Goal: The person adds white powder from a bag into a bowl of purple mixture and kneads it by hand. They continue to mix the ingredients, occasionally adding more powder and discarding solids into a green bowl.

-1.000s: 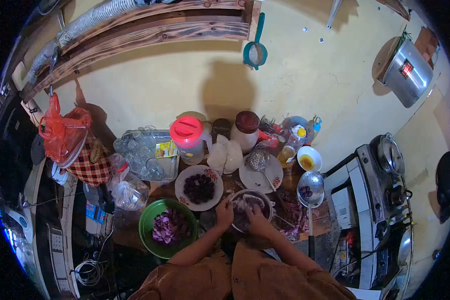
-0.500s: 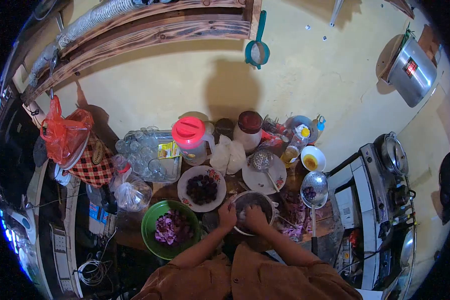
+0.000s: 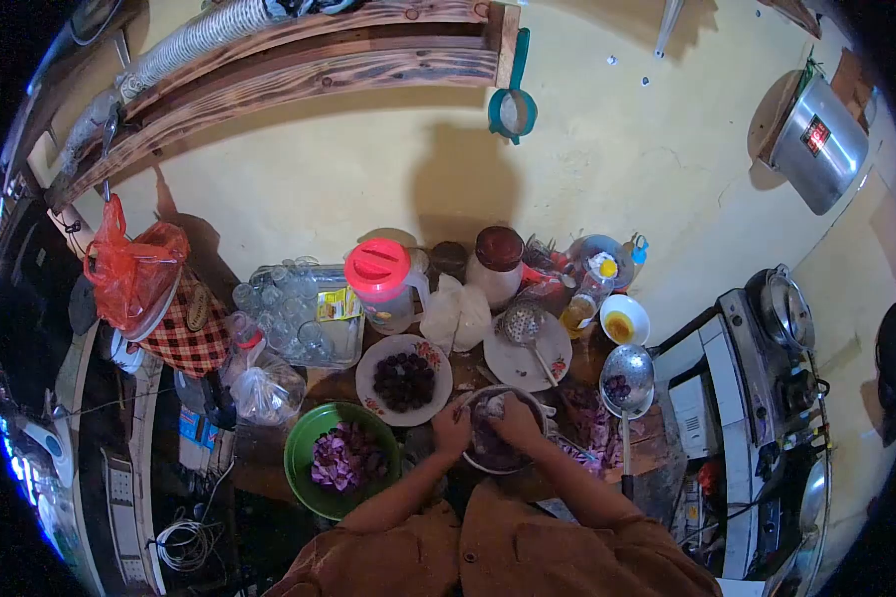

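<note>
A metal pot stands at the near edge of the table and holds a purple, dough-like mass with whitish powder on it. My left hand is at the pot's left rim, its fingers curled over the edge. Inside the pot, the fingers of my right hand are bent into the upper part of the purple dough, with pale powder at their tips. Left of the pot, a flowered plate carries dark purple balls. A green basin with purple peelings or chunks sits nearer my left forearm.
Behind the pot are a plate with a slotted ladle, a red-lidded pitcher, plastic bags and a jar. To the right, a skimmer rests on a bowl, near purple peelings and a stove.
My right hand has risen slightly toward the pot's far side, uncovering more of the purple dough. My left hand stays at the rim. The whole view has shifted slightly.
</note>
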A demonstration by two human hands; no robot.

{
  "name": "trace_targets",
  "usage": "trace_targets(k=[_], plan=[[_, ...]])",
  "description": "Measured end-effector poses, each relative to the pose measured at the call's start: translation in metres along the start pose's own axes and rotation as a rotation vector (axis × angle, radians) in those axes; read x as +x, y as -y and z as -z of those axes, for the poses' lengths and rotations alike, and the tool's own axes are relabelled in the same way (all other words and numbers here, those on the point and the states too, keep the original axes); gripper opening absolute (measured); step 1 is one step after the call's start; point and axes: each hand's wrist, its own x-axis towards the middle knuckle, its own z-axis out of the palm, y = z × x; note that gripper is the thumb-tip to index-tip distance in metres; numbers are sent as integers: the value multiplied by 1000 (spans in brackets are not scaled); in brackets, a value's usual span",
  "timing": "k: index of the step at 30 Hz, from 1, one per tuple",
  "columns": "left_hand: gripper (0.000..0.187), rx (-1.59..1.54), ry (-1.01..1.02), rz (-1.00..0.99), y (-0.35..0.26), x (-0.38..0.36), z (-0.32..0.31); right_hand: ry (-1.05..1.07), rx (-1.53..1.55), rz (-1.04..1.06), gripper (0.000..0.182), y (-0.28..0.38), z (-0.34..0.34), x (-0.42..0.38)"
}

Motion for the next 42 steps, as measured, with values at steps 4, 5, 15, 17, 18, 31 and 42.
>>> trace_targets(k=[4, 5, 15, 17, 18, 31, 42], plan=[[28, -74, 27, 11, 1, -4, 3, -246, -86, 290, 59, 21, 26, -39], [28, -73, 30, 11, 5, -3, 2, -2, -183, 263, 60, 18, 27, -49], [29, -80, -7, -87, 12, -3, 0, -67, -330, 292, 76, 3, -2, -37], [29, -101, -22, -86, 15, -1, -2, 25, -422, 253, 77, 1, -13, -29], [29, -93, -18, -44, 16, -2, -3, 117, -513, 211, 79, 4, -17, -26], [28, 101, -57, -118, 21, 3, -4, 183, -540, -44, 35, 13, -23, 2], [28, 23, -64, -6, 36, 8, 3, 201, -18, 370, 55, 10, 27, -49]])
